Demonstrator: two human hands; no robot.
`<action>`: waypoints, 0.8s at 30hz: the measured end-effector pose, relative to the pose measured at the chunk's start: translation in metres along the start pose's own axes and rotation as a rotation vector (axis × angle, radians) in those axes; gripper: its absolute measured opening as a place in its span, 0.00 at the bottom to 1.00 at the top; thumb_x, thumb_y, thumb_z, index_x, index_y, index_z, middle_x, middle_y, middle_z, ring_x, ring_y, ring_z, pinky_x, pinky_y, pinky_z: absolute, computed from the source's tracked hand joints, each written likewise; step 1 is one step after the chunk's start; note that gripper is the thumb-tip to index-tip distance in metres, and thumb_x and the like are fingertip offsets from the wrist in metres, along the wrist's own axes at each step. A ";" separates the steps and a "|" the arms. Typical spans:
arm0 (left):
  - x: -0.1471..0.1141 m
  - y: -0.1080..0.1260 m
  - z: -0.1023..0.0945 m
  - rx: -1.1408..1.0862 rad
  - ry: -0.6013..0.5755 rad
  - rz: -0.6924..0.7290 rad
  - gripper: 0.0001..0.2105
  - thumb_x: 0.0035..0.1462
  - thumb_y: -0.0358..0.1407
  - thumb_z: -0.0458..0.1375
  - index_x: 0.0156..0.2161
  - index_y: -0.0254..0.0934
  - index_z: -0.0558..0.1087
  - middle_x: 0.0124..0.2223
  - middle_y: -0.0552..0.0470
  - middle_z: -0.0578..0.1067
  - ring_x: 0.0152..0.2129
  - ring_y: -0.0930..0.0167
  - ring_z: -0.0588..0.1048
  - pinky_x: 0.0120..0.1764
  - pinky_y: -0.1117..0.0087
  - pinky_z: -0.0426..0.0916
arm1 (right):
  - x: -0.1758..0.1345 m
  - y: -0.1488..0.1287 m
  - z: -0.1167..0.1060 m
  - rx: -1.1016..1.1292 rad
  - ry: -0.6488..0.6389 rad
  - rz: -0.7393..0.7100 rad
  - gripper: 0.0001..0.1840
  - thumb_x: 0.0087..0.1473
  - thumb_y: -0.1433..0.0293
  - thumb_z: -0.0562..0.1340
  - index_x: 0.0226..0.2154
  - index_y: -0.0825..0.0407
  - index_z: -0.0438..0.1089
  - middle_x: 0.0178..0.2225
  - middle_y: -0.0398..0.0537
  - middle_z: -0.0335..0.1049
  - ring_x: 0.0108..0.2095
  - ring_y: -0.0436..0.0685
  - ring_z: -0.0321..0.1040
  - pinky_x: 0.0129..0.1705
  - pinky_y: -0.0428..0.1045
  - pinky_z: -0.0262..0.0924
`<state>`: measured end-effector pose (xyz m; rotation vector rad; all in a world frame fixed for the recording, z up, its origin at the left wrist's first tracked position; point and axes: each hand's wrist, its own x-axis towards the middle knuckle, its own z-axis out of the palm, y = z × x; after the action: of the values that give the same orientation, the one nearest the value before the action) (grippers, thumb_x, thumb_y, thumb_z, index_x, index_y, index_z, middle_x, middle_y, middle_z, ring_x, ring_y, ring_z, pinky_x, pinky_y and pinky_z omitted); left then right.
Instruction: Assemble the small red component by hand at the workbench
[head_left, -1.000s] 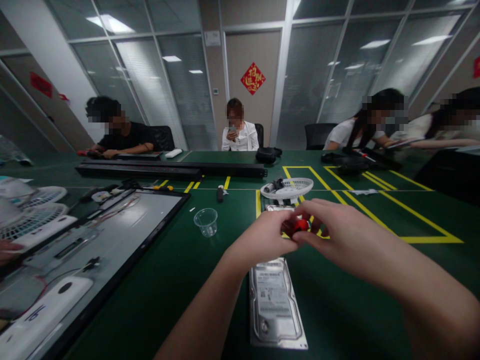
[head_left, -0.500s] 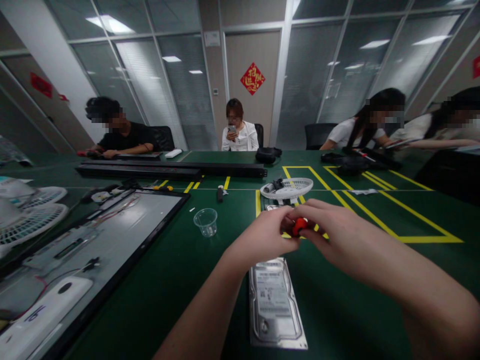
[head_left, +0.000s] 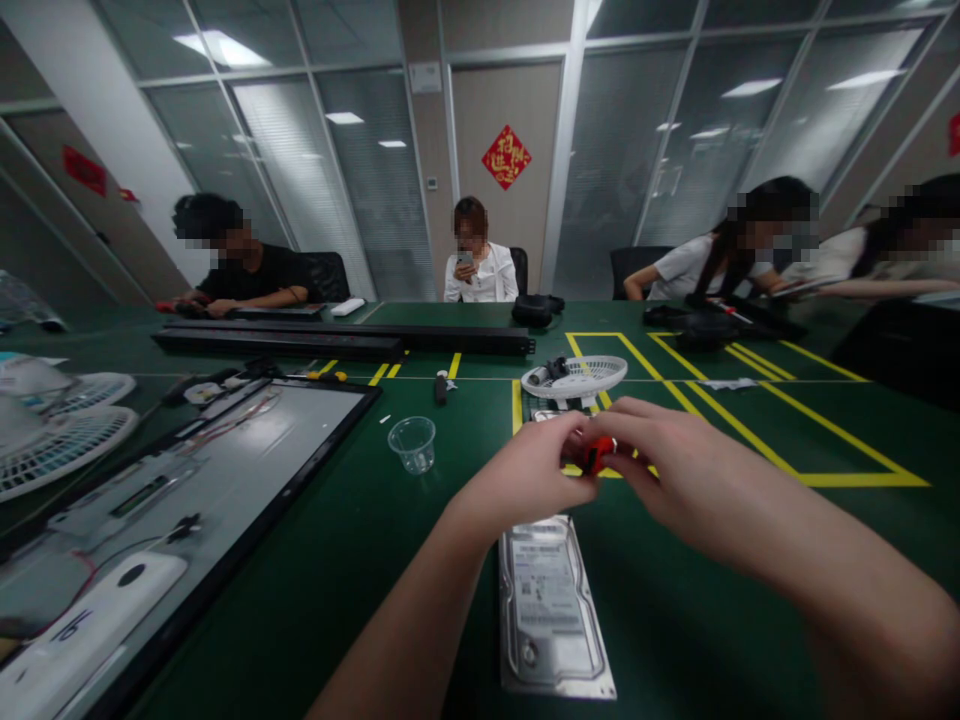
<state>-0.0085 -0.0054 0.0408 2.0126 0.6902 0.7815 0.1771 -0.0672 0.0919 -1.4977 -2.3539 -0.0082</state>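
Out in front of me, both hands meet around a small red-and-black object point(head_left: 598, 455), mostly covered by fingers, so its kind is unclear. My left hand point(head_left: 546, 458) closes on its left side, fingertips curled inward. From the right, my right hand point(head_left: 660, 440) pinches the same piece between thumb and fingers. Below the hands, a silver hard drive point(head_left: 553, 610) lies label up on the green table point(head_left: 697, 620), touched by neither hand. A clear plastic cup point(head_left: 412, 445) stands left of my left hand.
A large flat panel point(head_left: 247, 500) with a white casing point(head_left: 82, 640) on it fills the left side. White fan grilles point(head_left: 82, 430) lie beyond. Behind my hands is a round white basket-like grille point(head_left: 585, 376). Long black bars point(head_left: 360, 340) lie farther back. Several people sit opposite.
The red-and-black object has turned slightly between my fingers, showing more of its black part. My right fingers have shifted a little; the hard drive and cup stay put.
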 end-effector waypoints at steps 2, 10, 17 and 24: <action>0.000 0.000 0.000 0.004 -0.017 -0.008 0.18 0.54 0.30 0.70 0.50 0.35 0.78 0.49 0.43 0.84 0.45 0.61 0.82 0.47 0.62 0.76 | 0.001 0.000 0.001 -0.038 -0.016 0.068 0.11 0.65 0.74 0.63 0.44 0.48 0.81 0.42 0.52 0.80 0.39 0.62 0.77 0.39 0.55 0.67; 0.000 0.002 -0.001 -0.011 -0.017 0.005 0.15 0.56 0.27 0.65 0.50 0.34 0.78 0.48 0.44 0.84 0.44 0.62 0.83 0.47 0.63 0.76 | 0.000 0.000 0.000 0.012 -0.031 0.049 0.12 0.65 0.75 0.64 0.48 0.46 0.79 0.46 0.50 0.80 0.44 0.63 0.77 0.45 0.56 0.68; 0.002 0.000 0.000 0.018 -0.041 -0.034 0.13 0.55 0.33 0.70 0.46 0.34 0.79 0.46 0.44 0.84 0.43 0.61 0.82 0.44 0.63 0.76 | 0.004 0.000 0.003 -0.070 -0.018 0.142 0.06 0.66 0.66 0.66 0.40 0.49 0.79 0.36 0.51 0.80 0.34 0.62 0.75 0.32 0.54 0.63; 0.001 0.002 0.000 -0.029 -0.008 -0.006 0.14 0.57 0.28 0.64 0.49 0.34 0.78 0.47 0.45 0.84 0.44 0.62 0.83 0.47 0.63 0.76 | 0.000 0.003 0.003 0.012 0.025 0.002 0.17 0.64 0.78 0.61 0.50 0.47 0.78 0.47 0.51 0.80 0.44 0.61 0.77 0.45 0.54 0.68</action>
<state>-0.0079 -0.0060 0.0430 1.9860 0.6766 0.7750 0.1791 -0.0654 0.0886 -1.4856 -2.3286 -0.0120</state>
